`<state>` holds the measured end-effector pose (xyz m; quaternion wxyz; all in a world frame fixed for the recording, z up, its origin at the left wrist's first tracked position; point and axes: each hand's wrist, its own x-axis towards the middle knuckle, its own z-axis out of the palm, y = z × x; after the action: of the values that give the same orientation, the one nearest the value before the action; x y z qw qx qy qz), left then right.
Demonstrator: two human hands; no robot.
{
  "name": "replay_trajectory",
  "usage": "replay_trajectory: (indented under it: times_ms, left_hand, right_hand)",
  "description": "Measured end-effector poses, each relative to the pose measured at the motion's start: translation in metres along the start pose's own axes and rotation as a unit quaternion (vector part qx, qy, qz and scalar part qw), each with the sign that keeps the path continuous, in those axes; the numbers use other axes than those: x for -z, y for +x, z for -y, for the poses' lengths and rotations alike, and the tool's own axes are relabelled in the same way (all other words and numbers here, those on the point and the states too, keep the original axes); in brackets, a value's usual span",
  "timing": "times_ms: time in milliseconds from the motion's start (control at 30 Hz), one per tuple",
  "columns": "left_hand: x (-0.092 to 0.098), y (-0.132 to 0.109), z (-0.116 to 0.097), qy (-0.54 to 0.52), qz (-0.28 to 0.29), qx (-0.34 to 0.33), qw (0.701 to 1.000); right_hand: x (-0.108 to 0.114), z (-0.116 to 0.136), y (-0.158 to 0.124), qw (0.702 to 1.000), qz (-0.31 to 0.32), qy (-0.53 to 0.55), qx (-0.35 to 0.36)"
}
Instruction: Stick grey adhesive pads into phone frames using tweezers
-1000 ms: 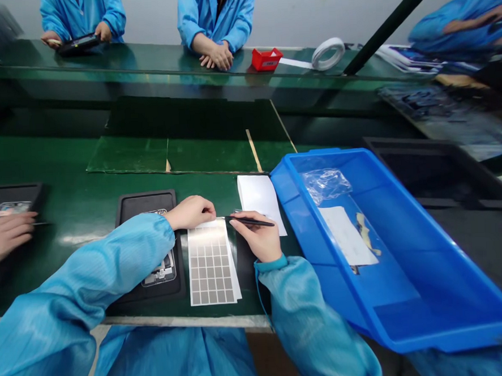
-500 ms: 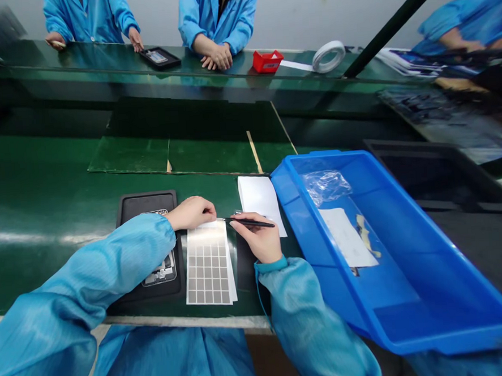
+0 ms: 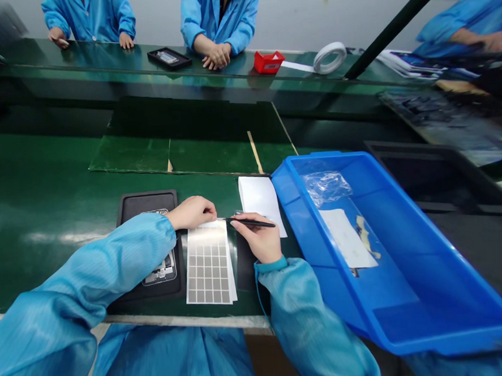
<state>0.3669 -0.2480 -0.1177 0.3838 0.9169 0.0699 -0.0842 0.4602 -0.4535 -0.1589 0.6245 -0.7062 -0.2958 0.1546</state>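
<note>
- Two hands work over one gridded sheet of grey pads (image 3: pixel 208 263), which lies flat on the green tabletop (image 3: pixel 41 167), just right of a black tray (image 3: pixel 146 203) and close to the near edge.
- The sheet's long axis runs near to far, and its far end sits between the two hands.
- The left hand (image 3: pixel 192 212) is nearer that far end: its fingers lie curled together at the far edge, not clearly gripping anything.
- The right hand (image 3: pixel 260 238) sits to the right of the sheet, pinching slim black tweezers (image 3: pixel 250 222) between thumb and fingers.
- The tweezers lie roughly left to right, their tip pointing left at the sheet's far right corner; whether the tips are closed is too small to tell.
- A phone frame (image 3: pixel 160 271) lies in the tray, partly under the left forearm.
- A white paper sheet (image 3: pixel 260 201) lies beyond the right hand.
- Farther right stands a blue plastic bin (image 3: pixel 295 208), holding a clear plastic bag (image 3: pixel 326 188) and white paper (image 3: pixel 346 239).
- Across the far bench, a co-worker's clasped hands (image 3: pixel 215 57) rest near a red holder (image 3: pixel 267 62) and a tape roll (image 3: pixel 330 57).
</note>
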Motion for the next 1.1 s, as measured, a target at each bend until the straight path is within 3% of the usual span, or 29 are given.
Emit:
replay_trajectory:
  times_ms: [300, 533, 733, 1100]
  left_hand:
    - [-0.002, 0.001, -0.001, 0.013, -0.024, 0.012, 1.000]
    - [0.000, -0.009, -0.009, -0.030, -0.112, -0.014, 0.993]
    - [-0.002, -0.011, -0.015, -0.065, -0.092, -0.036, 0.993]
    - [-0.010, -0.007, -0.012, -0.087, -0.105, -0.029, 0.990]
  right_hand:
    - [0.001, 0.004, -0.001, 1.000, -0.020, 0.015, -0.003]
    - [0.002, 0.011, -0.001, 0.998, -0.046, 0.034, -0.002]
    - [0.001, 0.013, -0.002, 0.998, -0.046, 0.036, -0.002]
    - [-0.001, 0.011, 0.000, 0.998, -0.051, 0.032, 0.012]
